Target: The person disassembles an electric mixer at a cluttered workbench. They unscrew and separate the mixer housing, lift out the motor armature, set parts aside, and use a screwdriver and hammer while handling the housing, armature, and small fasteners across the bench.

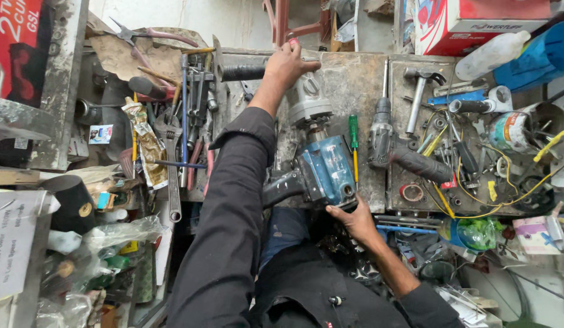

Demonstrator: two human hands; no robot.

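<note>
A large power drill lies lengthwise on the worn metal bench, with a blue motor housing, a grey gear head and a black side handle sticking out to the left. My left hand reaches far forward and closes around the drill's front end, where the side handle joins it. My right hand grips the rear end of the blue housing, near the bench's front edge. My black left sleeve hides part of the drill's black rear grip.
A green screwdriver, a grey power tool and a hammer lie right of the drill. Wrenches and pliers crowd the left. Yellow wires, a can, a white bottle and boxes fill the right.
</note>
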